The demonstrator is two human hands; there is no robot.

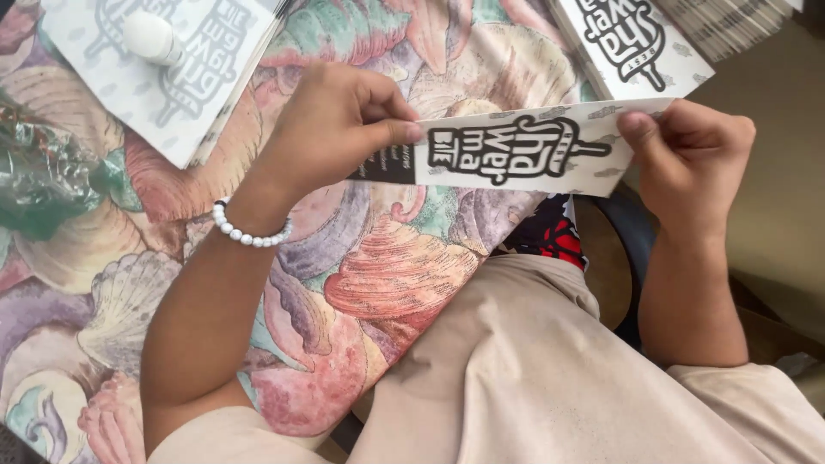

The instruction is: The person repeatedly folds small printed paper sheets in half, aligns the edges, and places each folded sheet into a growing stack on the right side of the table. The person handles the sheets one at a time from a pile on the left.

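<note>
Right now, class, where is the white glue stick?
The white glue stick lies at upper left in the head view, on a printed paper stack, left of the left hand.

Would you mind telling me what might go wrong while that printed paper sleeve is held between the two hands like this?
The paper sleeve is pinched only at its ends by the left hand and right hand, partly off the table's edge over the lap, so a slip could drop it. Pulling the ends apart might crease or tear it. The left forearm could nudge the white bottle lying on the paper stack.
</note>
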